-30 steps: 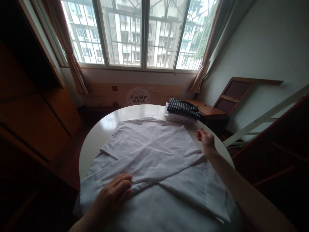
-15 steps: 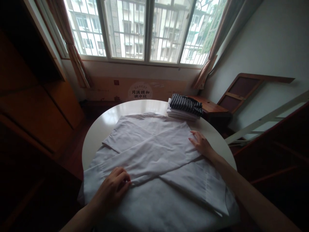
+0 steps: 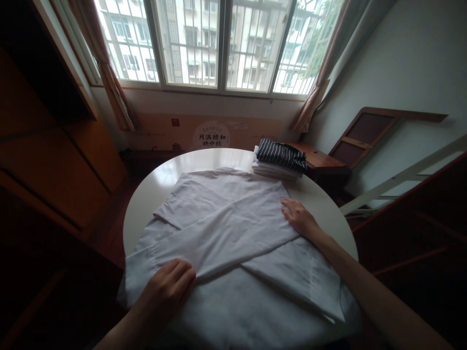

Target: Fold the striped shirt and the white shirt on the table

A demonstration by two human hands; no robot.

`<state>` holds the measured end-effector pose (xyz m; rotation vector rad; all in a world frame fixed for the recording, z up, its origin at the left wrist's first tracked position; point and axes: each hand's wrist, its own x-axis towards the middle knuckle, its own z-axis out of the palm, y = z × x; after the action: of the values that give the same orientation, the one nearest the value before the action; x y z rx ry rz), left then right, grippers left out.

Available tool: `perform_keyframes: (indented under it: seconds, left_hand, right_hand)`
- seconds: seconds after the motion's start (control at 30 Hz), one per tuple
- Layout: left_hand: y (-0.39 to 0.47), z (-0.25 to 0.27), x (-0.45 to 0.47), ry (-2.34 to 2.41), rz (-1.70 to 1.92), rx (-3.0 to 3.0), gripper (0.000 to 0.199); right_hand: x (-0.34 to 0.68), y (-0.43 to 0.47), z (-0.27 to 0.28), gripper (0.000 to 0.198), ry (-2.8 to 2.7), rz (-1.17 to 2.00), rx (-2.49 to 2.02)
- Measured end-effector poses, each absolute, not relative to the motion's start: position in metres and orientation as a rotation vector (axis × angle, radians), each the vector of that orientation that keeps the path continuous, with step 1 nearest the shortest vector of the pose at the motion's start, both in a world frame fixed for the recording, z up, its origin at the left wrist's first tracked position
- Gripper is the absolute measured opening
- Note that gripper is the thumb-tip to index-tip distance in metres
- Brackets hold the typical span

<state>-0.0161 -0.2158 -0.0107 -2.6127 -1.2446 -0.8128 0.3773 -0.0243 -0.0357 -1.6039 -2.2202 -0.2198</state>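
Observation:
A white long-sleeved shirt lies spread on the round white table, its sleeves folded across the body and its lower part towards me. At the near edge of the upper sleeve, my left hand is closed on the cloth; its fingertips are partly hidden. My right hand rests flat on the shirt's right side near the shoulder fold, fingers stretched out.
Behind the shirt, a folded black-and-white striped garment lies on folded white cloth at the table's back right. A brown wooden desk stands beyond it, and an orange-brown cabinet is on the left.
My right hand has shifted slightly left onto the cloth, its fingers lying flatter. My left hand has moved a little nearer to me, its fingers closed tighter on the sleeve edge, which looks straighter.

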Motion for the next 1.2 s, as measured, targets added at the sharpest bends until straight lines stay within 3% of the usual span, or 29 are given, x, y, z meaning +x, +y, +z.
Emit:
perform_keyframes:
  seconds: [0.2,0.53,0.77,0.93,1.07,1.2]
  left_hand:
    - [-0.22,-0.015,-0.032,-1.319,-0.693,-2.644,0.004]
    - [-0.23,0.003,-0.041,-1.088,-0.704,-2.673,0.021]
    - [-0.195,0.035,-0.013,-1.357,-0.39,-2.754,0.027]
    - [-0.135,0.052,0.045,-1.287,-0.376,-2.829,0.029]
    - [-0.108,0.018,0.086,-1.253,-0.48,-2.871,0.028]
    - [-0.108,-0.021,0.091,-1.349,-0.479,-2.886,0.049]
  right_hand:
    - [0.378,-0.025,-0.035,0.038,-2.22,-0.207,-1.596]
    - [0.378,-0.026,-0.036,0.037,-2.252,-0.258,-1.604]
    - [0.347,-0.026,-0.008,0.028,-2.311,-0.36,-1.803]
    - [0.277,-0.03,0.002,0.038,-2.266,-0.083,-1.42]
    - [0.237,-0.039,-0.012,0.046,-2.301,0.187,-1.088]
    - [0.234,-0.039,-0.028,0.04,-2.429,0.249,-1.02]
